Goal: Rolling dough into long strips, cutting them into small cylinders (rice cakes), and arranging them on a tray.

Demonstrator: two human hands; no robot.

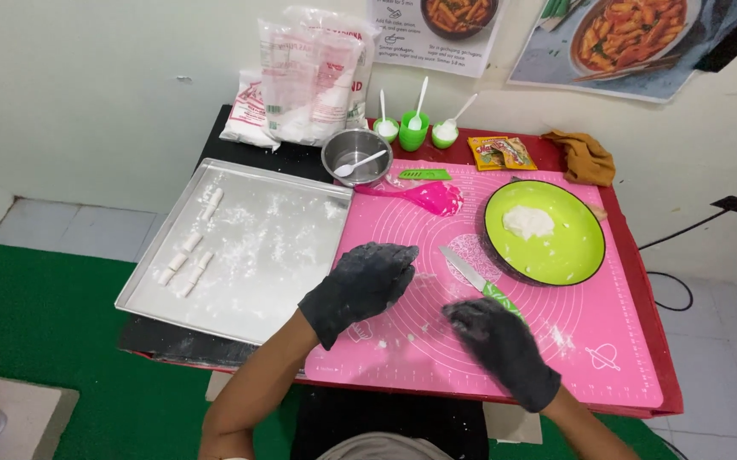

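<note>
Both my hands wear dark, flour-dusted gloves over a pink silicone mat (pixel 590 341). My left hand (pixel 364 285) lies palm down near the mat's left side with fingers together; whether dough is under it is hidden. My right hand (pixel 496 336) rests on the mat beside a knife (pixel 475 277) with a green handle, its fingers curled; the handle end touches it. A lime-green plate (pixel 568 255) with a lump of white dough (pixel 527 221) stands just beyond the knife. A floured metal tray (pixel 292 273) at left holds several small dough cylinders (pixel 185 264).
At the back stand a steel bowl with a white spoon (pixel 356 156), three small green cups with spoons (pixel 413 130), bags of flour (pixel 313 77), a pink scraper (pixel 424 196), a seasoning packet (pixel 502 152) and a brown cloth (pixel 588 157). Green floor lies left.
</note>
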